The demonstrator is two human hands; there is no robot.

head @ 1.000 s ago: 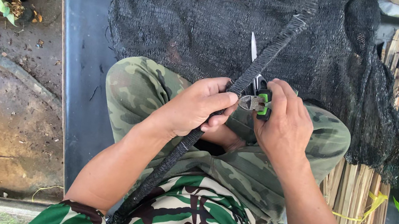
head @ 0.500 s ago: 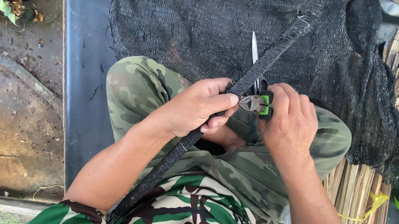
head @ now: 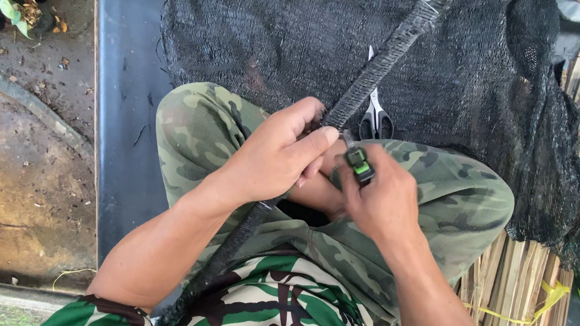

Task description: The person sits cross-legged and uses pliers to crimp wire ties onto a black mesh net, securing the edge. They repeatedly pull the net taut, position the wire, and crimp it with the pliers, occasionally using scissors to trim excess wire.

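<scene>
— So, what have the hands got?
— Left hand (head: pixel 277 155) pinches the long rolled strip of black mesh netting (head: pixel 388 56) running diagonally across the camouflage-trousered lap (head: pixel 197 127). Right hand (head: pixel 379 202) is closed on a small green-and-black cutter (head: pixel 358 161), touching the strip.
— And further right?
— Scissors (head: pixel 376 118) on black netting, bamboo slats (head: pixel 516 278) beyond.

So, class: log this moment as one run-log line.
left hand: pinching rolled black net strip | right hand: holding green-black tool | scissors: on netting
</scene>
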